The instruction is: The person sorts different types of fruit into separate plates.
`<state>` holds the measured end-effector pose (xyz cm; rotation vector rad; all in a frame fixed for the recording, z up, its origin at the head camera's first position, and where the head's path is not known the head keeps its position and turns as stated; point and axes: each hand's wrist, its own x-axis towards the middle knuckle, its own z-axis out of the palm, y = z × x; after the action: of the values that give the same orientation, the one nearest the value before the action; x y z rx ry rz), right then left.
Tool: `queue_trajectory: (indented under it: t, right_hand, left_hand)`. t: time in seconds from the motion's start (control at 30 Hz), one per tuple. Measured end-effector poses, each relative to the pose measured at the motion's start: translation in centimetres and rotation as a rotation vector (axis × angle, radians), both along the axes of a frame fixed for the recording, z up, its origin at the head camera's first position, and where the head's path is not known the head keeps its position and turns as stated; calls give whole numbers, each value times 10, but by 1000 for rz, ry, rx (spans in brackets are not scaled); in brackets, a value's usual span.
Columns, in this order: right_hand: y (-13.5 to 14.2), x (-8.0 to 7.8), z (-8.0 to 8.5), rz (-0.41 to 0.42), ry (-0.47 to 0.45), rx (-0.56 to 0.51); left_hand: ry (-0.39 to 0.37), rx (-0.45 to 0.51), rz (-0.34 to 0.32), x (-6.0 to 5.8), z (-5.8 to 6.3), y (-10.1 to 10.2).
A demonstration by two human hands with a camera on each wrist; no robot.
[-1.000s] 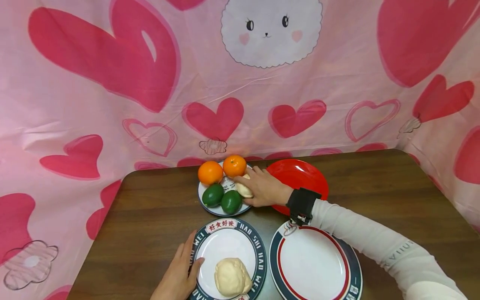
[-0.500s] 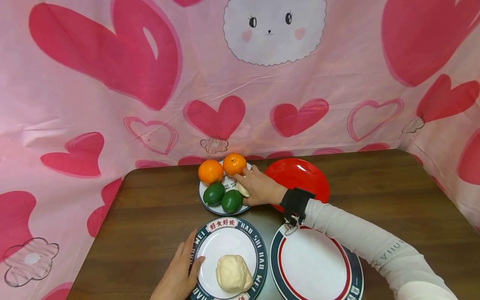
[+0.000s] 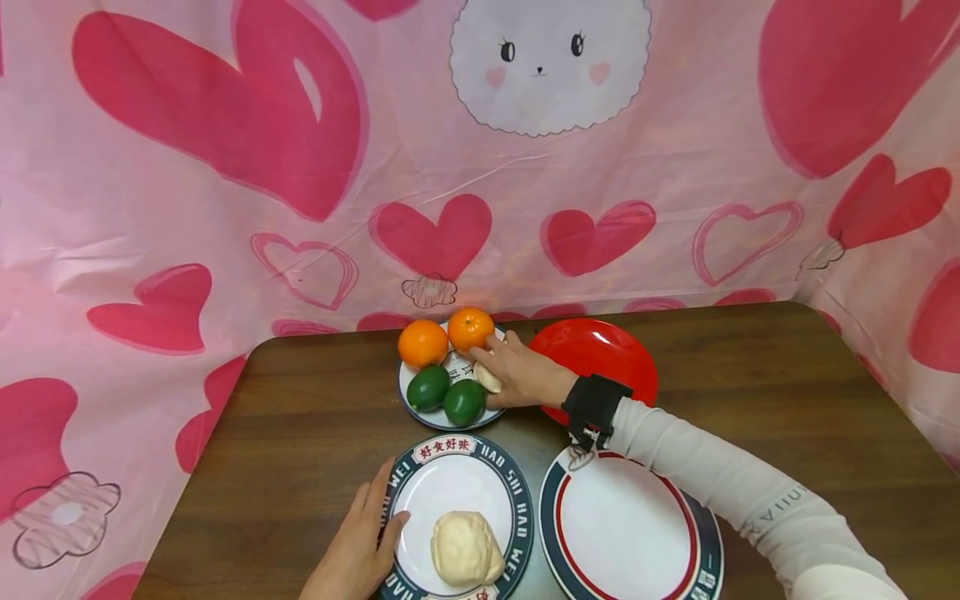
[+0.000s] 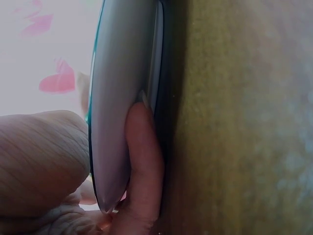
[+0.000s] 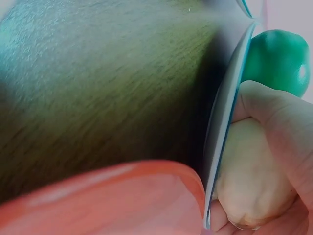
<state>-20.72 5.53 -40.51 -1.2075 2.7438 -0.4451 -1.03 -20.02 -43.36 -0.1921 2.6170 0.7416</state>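
My left hand (image 3: pixel 356 537) holds the left side of a white plate with a dark lettered rim (image 3: pixel 521 508), thumb over the edge. In the left wrist view a finger (image 4: pixel 144 161) curls beneath that plate. A pale cream, dough-like lump (image 3: pixel 467 550) sits on it. My right hand (image 3: pixel 525 371) reaches to a smaller plate (image 3: pixel 420 414) at the back and grips a second pale, rounded lump (image 5: pixel 252 171) at its right side. Much of this lump is hidden by the hand in the head view. Beside it lie two green avocado-like fruits (image 3: pixel 464 403) and two oranges (image 3: pixel 423 343).
A red plate (image 3: pixel 592 346) stands right of the small plate, partly under my right wrist. Nearer me, a white plate with a red ring (image 3: pixel 626 533) lies below the right forearm. A pink heart-patterned cloth (image 3: pixel 517 167) hangs behind the wooden table (image 3: pixel 300 433).
The right hand has settled further round the lump on the small plate, so less of it shows. The left hand has stayed at the plate's edge.
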Motion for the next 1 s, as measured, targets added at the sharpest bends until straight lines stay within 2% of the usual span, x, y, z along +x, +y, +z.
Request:
queue_trajectory:
  t: [0.43,0.63,0.83,1.0]
  right_hand:
    - [10,3,11,-18,11,-4]
    - [5,8,27,-6,46,-27]
    - [-4,20,51,41,66,-54]
    - [-13,34,64,91,41,-72]
  left_hand:
    - [9,-4,-12,1,-3,-2]
    - [20,-8,-6,0,-3,0]
    - [5,-2,1,0,-3,0]
    - [64,15,-18,2,-3,-1]
